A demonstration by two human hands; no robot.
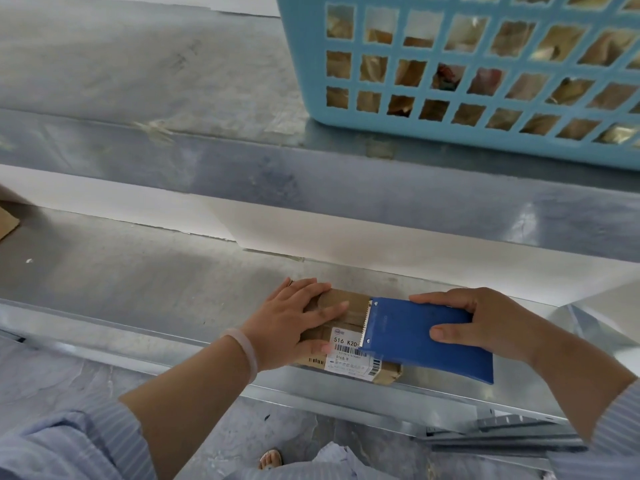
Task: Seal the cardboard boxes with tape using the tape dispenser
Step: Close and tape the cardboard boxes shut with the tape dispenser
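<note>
Cardboard box [348, 315]: small, brown, lying flat near the front edge of the grey metal desk [138, 271]. A white shipping label [346, 355] with barcodes and the print "516 K20" sits on its top near side. A strip of glossy tape runs over the top, between the left fingertips and the dispenser's blade.

Tape dispenser [426, 337]: blue, flat-bodied, toothed cutting edge at its left end. The edge rests on the box top, and the body reaches out past the box's right end.

Left hand [298, 320]: laid flat on the left part of the box, fingers straight and close together, pressing down. The thumb lies along the near side by the label. A pale translucent bracelet [247, 348] circles the wrist.

Right hand [485, 320]: grips the tape dispenser from the right, fingers curled over the far edge, thumb pressed on the blue top face.

Shelf [207, 174]: metal, raised behind and above the desk.

Basket [304, 64]: light blue plastic lattice, standing on the shelf at upper right, with brown parcels visible through its openings.

Cardboard scrap [7, 223]: at the far left edge of the desk, well apart from the box.

Sleeves [69, 441]: light blue, striped, pushed up on both forearms.

Foot in a sandal [272, 459]: on the floor below the desk.
</note>
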